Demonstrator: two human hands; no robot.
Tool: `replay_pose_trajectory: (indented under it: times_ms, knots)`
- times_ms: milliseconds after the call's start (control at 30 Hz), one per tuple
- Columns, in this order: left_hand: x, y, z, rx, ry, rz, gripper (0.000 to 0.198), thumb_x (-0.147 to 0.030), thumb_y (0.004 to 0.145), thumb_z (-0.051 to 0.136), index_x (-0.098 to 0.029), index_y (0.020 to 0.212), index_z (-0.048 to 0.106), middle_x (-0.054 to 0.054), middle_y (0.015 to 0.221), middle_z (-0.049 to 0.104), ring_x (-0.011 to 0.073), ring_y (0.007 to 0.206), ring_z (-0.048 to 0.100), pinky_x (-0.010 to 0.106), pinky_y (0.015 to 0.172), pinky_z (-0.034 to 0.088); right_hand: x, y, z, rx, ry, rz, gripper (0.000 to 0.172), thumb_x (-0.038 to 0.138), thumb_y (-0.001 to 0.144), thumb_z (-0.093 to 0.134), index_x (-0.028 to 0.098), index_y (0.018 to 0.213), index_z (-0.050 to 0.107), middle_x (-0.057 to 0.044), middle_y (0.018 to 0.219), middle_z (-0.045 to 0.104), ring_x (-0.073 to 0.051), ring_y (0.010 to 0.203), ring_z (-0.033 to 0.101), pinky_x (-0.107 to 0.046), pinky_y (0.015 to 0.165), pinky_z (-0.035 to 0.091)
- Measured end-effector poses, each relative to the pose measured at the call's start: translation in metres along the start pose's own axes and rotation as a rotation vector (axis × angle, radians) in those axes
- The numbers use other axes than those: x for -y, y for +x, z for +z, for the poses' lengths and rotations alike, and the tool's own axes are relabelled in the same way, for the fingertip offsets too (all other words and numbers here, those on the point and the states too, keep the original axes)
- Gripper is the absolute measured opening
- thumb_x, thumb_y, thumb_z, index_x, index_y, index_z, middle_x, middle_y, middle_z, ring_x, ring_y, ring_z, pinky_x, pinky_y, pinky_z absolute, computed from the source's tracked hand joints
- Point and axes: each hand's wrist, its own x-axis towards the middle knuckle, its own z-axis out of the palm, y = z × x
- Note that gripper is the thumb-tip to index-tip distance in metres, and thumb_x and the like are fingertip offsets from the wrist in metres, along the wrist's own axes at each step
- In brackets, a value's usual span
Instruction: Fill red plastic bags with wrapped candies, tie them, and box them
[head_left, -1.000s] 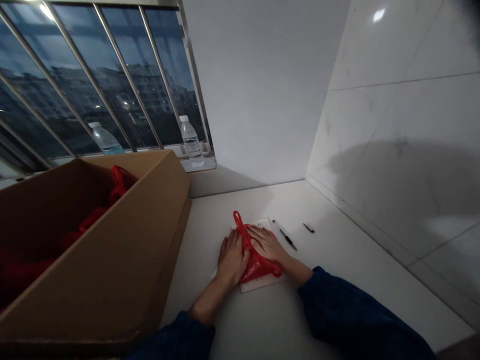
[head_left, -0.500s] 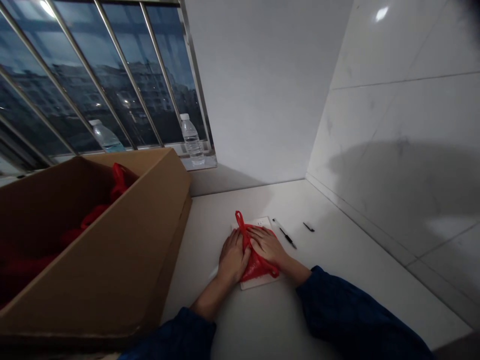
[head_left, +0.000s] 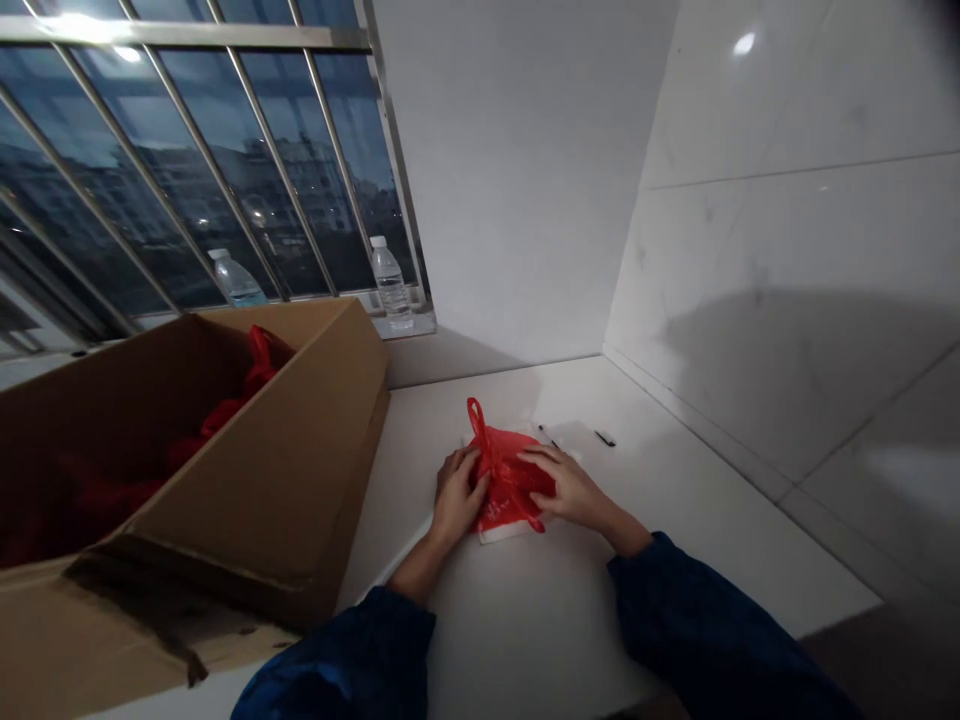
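Observation:
A red plastic bag [head_left: 504, 470] lies flattened on a white pad [head_left: 501, 533] on the white counter [head_left: 525, 620]. My left hand [head_left: 455, 495] rests on the bag's left edge with fingers stretched out. My right hand [head_left: 564, 487] lies flat on the bag's right side, fingers spread. One red handle loop sticks up at the far end of the bag.
A large open cardboard box [head_left: 225, 480] with more red bags [head_left: 247, 385] stands at the left. A black pen [head_left: 546, 434] and a pen cap [head_left: 604, 438] lie beyond the bag. Two water bottles, one [head_left: 391, 283] and another [head_left: 234, 279], stand on the window sill. Tiled walls close the right and back.
My right hand has slid rightward across the bag, spreading it wider. The left hand stays at the left edge. The camera has tilted a little.

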Motion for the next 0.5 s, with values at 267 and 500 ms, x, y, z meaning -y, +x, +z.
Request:
replay_pose_trajectory:
  times_ms: [267, 500]
  knots:
    - [-0.016, 0.005, -0.007, 0.008, -0.13, 0.0, 0.03, -0.028, 0.091, 0.052, -0.022, 0.117, 0.067, 0.008, 0.114, 0.069, 0.0239, 0.108, 0.06, 0.041, 0.1, 0.045, 0.014, 0.021, 0.016, -0.199, 0.074, 0.006, 0.024, 0.021, 0.083, 0.067, 0.021, 0.106, 0.07, -0.009, 0.114, 0.067, -0.024, 0.113, 0.059, -0.043, 0.105, 0.041]
    - [-0.045, 0.001, -0.015, 0.04, -0.223, 0.078, 0.032, -0.025, 0.093, 0.05, -0.023, 0.12, 0.067, 0.009, 0.113, 0.066, 0.0228, 0.111, 0.059, 0.041, 0.102, 0.044, 0.028, 0.026, 0.016, -0.277, 0.387, 0.083, 0.039, 0.044, 0.085, 0.068, 0.019, 0.114, 0.06, -0.007, 0.108, 0.068, -0.02, 0.099, 0.065, -0.035, 0.09, 0.051]
